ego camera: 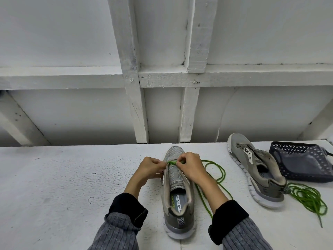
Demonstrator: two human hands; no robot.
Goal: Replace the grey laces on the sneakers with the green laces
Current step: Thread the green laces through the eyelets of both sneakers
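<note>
From the head view, both hands are working at the toe end of the grey mesh sneaker with the white sole (177, 201), which is sitting upright between the forearms, heel toward the person. The left hand (149, 170) is pinching the sneaker's left eyelet edge, and the right hand (191, 167) is pinching the bright green round lace (219, 175) where a short stretch is crossing the lowest eyelets between the fingertips. The rest of that lace is trailing in loose loops just right of the right wrist and passing under the forearm. I am judging that the sleeve could be dragging this slack, so a tug may pull the ends uneven or slip the lace back out of the eyelet. Well to the right of the right hand, the second grey sneaker (255, 170) is lying tilted on its side, unlaced, with a second green lace bundle (308, 199) beside its heel; those coils look prone to tangling. A dark perforated basket (302, 163) is resting just beyond it. No grey laces are showing.
</note>
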